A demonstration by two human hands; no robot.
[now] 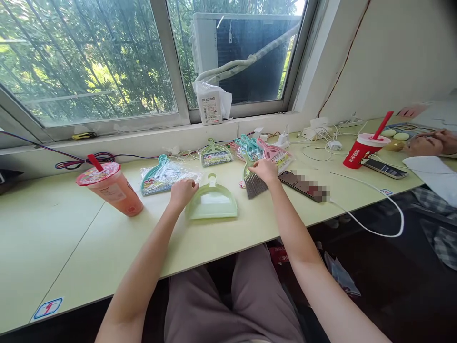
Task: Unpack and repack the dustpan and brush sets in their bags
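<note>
**Setting:** a window [85,62] is shown above a long pale green counter [53,238], with an air conditioner unit [250,57] seen through the glass.

**Window sill:** a white packet [210,107] is stood against the glass.

**Counter, centre:** a pale green dustpan [210,205] is laid flat, its handle pointed away from the wearer and its mouth toward the wearer. Two packaged dustpan sets [166,176] are placed beyond it, and teal and pink dustpans [262,148] are heaped further right.

**Counter, left:** a pink drink cup [110,188] with a red straw is stood upright.

**Counter, right:** a red cup [362,150], a phone [385,167], a partly blurred phone [303,186] and tangled white cables [321,143] are spread out. A second person's hands [424,143] are seen at the far right.

**Left hand [183,193]:** placed just beside the green dustpan and near the nearer packaged set. The fingers [189,190] are curled downward; whether anything is held cannot be told.

**Right hand [262,170]:** laid over a small brush [255,186] with dark bristles and a green handle. The fingers [257,166] are closed around the top of the brush, and the bristles are left showing below them.
</note>
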